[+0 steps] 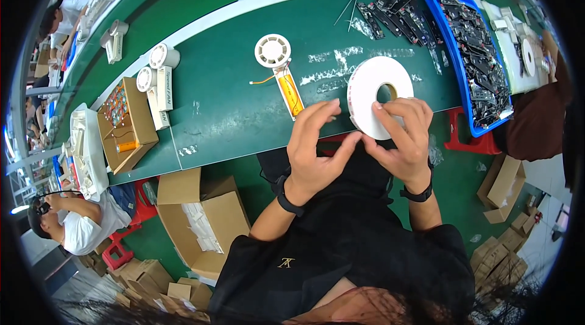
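Observation:
A wide white roll of tape [361,90] stands tilted at the table's near edge. My right hand [405,136] grips its near side, fingertips on the face by the core and thumb at the lower rim. My left hand [317,148] is beside the roll with thumb and index finger apart. The left thumb tip comes close to the right thumb; whether a strip of tape lies between them is too small to tell. Just beyond my left hand lies an opened handheld fan [272,50], with a round white grille, an orange battery [290,94] in its handle and a loose orange wire.
At the right is a blue tray [466,96] full of black circuit boards, with more boards [402,14] piled beside it and tweezers [352,11] nearby. White fans [159,84] and a cardboard box [127,124] stand left. An open carton [204,221] sits below the table.

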A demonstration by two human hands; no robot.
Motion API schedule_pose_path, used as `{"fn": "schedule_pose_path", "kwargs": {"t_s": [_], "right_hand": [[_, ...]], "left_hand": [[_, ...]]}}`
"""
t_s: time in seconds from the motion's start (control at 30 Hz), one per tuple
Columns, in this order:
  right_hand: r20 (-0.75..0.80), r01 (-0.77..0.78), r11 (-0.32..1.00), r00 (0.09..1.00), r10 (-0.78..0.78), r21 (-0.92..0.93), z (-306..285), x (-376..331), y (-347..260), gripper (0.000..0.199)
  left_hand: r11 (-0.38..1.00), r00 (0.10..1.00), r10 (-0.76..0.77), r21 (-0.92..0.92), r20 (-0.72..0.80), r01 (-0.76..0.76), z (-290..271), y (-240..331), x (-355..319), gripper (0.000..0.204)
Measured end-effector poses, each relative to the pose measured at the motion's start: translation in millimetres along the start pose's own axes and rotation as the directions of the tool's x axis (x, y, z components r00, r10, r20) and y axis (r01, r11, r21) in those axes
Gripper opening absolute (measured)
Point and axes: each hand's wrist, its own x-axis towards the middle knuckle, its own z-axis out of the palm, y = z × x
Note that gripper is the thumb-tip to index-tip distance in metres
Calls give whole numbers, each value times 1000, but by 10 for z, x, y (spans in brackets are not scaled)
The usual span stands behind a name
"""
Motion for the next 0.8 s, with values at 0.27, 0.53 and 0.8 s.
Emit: {"fn": "schedule_pose_path", "kwargs": {"t_s": [0.27,0.53,0.8], "right_hand": [[-3,-12,999,1000,12,41,41,-39,4,61],[-15,-55,998,998,54,-28,10,0,-25,58],[3,8,997,1000,-7,-81,8,34,-95,54]], "left_hand": [[997,995,71,-11,73,-70,18,-189,-145,28],[998,982,54,-32,-180,-60,110,-41,-39,53],[988,995,96,124,-23,-92,8,-74,-100,51]]}}
